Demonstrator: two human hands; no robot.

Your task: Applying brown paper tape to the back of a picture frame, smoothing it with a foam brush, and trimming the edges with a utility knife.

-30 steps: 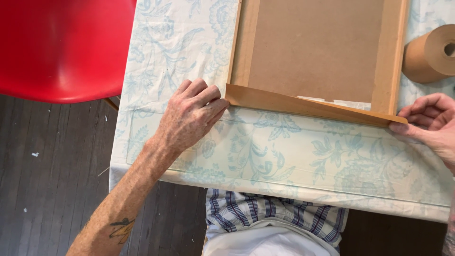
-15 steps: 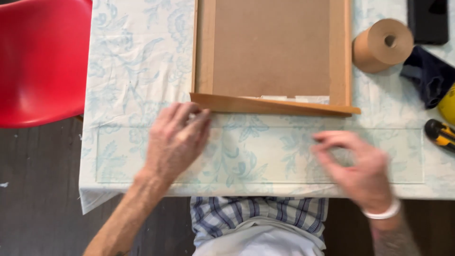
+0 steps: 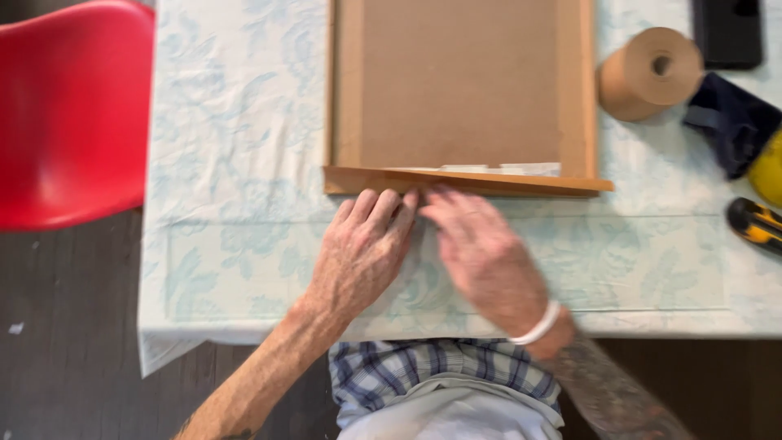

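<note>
Brown paper strip [image 3: 468, 180] crosswise (right end higher), fingertip-pressed.

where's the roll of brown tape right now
In the head view, the roll of brown tape sits upper right on the tablecloth, just right of the wooden frame.

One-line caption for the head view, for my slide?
Both hands, left and right, press brown paper strip along the frame back.

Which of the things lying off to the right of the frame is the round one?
The brown tape roll, beside the frame's upper right corner. The dark cloth is crumpled, the yellow-and-black knife long.
</note>
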